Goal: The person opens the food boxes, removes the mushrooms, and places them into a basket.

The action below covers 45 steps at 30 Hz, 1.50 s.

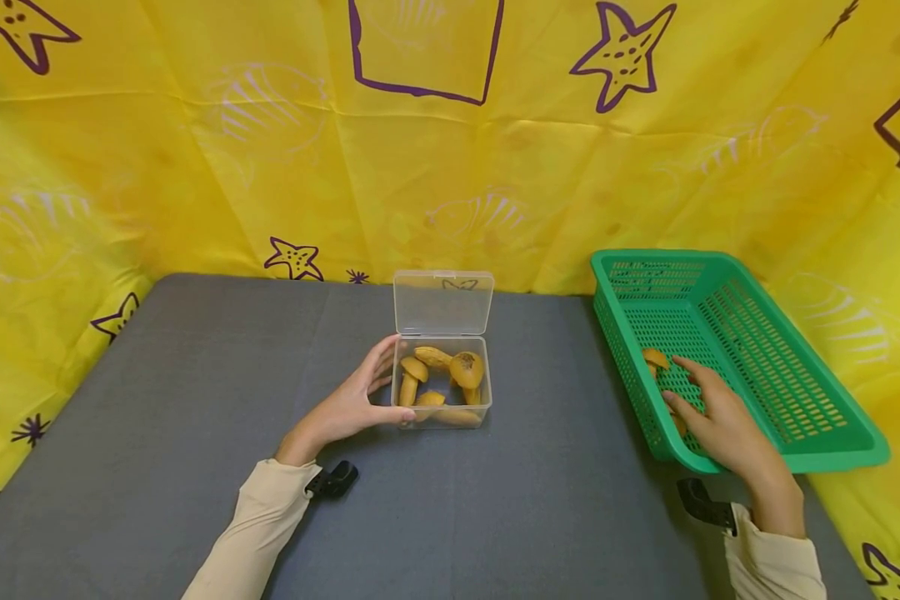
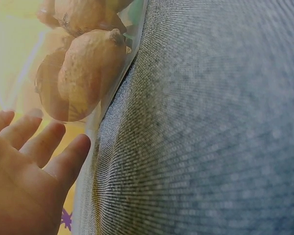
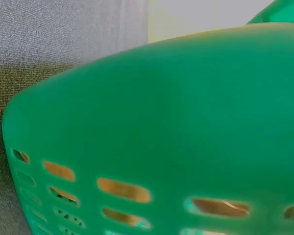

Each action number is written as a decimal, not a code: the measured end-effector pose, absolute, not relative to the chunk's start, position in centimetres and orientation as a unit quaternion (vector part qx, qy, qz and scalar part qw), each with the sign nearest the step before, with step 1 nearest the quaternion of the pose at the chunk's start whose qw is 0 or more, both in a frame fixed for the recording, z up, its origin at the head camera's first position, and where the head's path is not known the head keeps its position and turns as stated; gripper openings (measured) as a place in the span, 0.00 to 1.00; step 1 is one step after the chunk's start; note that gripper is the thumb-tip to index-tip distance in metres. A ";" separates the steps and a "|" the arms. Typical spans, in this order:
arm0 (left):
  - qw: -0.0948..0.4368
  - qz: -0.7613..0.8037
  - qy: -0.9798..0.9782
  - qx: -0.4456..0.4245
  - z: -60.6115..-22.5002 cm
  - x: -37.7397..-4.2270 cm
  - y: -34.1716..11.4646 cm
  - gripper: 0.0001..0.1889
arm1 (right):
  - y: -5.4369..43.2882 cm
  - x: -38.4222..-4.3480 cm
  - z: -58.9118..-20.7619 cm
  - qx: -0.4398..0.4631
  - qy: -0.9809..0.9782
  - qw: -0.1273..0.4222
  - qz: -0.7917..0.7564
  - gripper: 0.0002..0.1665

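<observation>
Left hand [image 1: 356, 402], grip apart, touches a mushroom [image 1: 466, 369] box [image 1: 487, 377]; right hand [image 1: 723, 423], grip apart, reaches into a basket [image 1: 772, 357].

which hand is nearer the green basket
Right. The right hand reaches inside the green basket; the left hand is at the clear box, to the basket's left.

Yellow cloth [image 1: 390, 167]: no word or number I can read from here; its printed marks are drawings such as a starfish [image 1: 624, 55], not letters.
Clear box [image 1: 438, 310]: no label or brand legible.
Green basket [image 1: 832, 460]: no lettering I can make out, even in the close view from the right wrist.
Black wrist mount [image 1: 335, 480]: too small to tell any maker's mark.
Grey surface [image 1: 540, 500]: no readable text.
</observation>
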<state>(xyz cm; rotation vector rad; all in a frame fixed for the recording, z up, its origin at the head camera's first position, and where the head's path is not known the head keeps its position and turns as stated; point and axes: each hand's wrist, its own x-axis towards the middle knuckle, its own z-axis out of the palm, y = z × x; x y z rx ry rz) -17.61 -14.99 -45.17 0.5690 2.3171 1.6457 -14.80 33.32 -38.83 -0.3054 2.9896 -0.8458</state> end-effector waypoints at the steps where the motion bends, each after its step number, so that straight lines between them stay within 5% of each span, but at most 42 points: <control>1: 0.122 0.564 0.793 0.195 -45.2 -17.6 -15.0 0.57 | 33.2 -14.7 -38.8 -0.098 0.958 0.002 -0.268 0.35; 26: 0.121 0.566 0.791 0.198 -45.2 -17.6 -14.9 0.57 | 26.9 -13.2 -35.7 -0.207 0.928 -0.152 -0.272 0.32; 45: 0.120 0.568 0.790 0.198 -45.1 -17.6 -15.1 0.57 | 19.6 -14.6 -37.8 -0.287 0.908 -0.092 -0.291 0.26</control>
